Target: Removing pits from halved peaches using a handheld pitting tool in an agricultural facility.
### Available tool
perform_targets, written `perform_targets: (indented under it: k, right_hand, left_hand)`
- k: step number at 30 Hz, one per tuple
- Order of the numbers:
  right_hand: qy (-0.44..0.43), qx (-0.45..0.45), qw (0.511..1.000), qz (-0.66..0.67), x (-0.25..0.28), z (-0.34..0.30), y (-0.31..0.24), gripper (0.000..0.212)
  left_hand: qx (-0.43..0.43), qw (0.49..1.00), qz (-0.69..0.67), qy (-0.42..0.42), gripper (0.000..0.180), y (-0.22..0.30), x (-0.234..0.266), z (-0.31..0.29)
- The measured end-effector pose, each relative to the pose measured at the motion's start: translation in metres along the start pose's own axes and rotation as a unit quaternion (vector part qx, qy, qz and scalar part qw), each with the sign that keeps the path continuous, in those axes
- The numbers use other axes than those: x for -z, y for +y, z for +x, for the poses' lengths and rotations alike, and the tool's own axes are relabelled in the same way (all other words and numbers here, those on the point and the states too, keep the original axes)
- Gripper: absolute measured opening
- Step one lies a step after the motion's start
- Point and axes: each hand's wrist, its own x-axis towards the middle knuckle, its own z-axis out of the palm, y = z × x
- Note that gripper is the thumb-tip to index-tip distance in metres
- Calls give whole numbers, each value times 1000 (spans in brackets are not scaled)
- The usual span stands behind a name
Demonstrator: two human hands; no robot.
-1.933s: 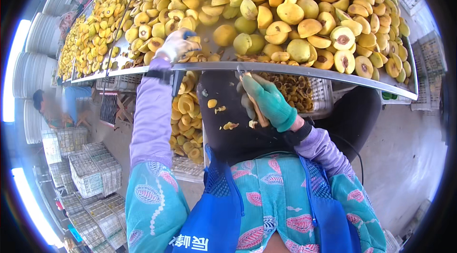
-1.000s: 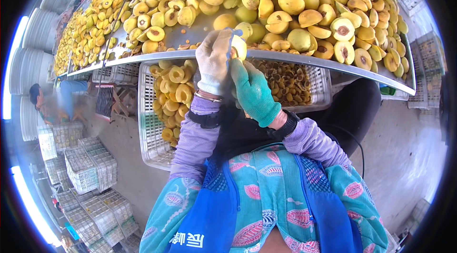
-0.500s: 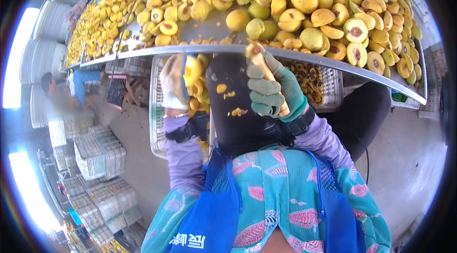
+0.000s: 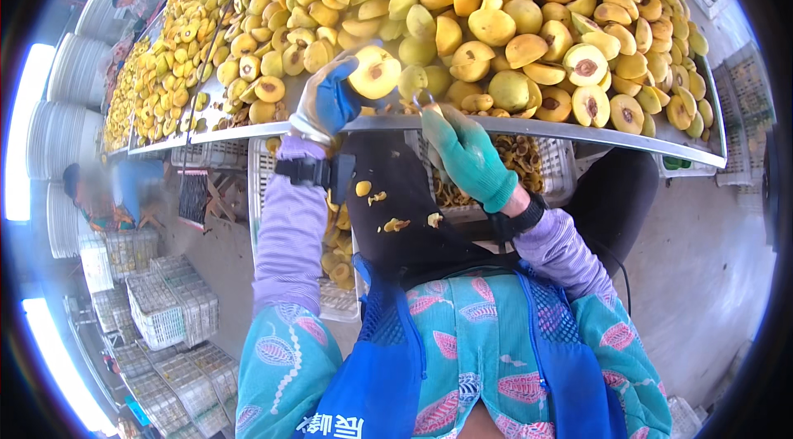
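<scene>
Two things in grasp: holds fruit half (image 4: pixel 374 73) in left hand (image 4: pixel 325 102) over worktop (image 4: pixel 529 126); clasps tool (image 4: pixel 432 109) in right hand (image 4: pixel 471 160).

I see the person's left forearm (image 4: pixel 289 232), sleeved in purple, running almost straight out toward the table rim (image 4: pixel 611 139), with the dark-banded wrist (image 4: pixel 301 170) just short of it and the gloved left hand (image 4: pixel 330 100) beyond it, blue side inward, fingers bent in a grip. The right forearm (image 4: pixel 557 247) slants inward, its green-gloved right hand (image 4: pixel 472 160) mostly on the near side of the rim, fingers curled tight, back uppermost.
</scene>
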Motion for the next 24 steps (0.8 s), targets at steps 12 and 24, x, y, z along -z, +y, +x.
perform_targets:
  k: [12, 24]
  right_hand:
    - [177, 227, 921, -262, -15, 16, 5, 25]
    - [65, 179, 966, -173, -31, -4, 8, 23]
  left_hand:
    - [-159, 945, 251, 140, 28, -37, -59, -37]
    - [-327, 692, 619, 175, 30, -57, -37, -32]
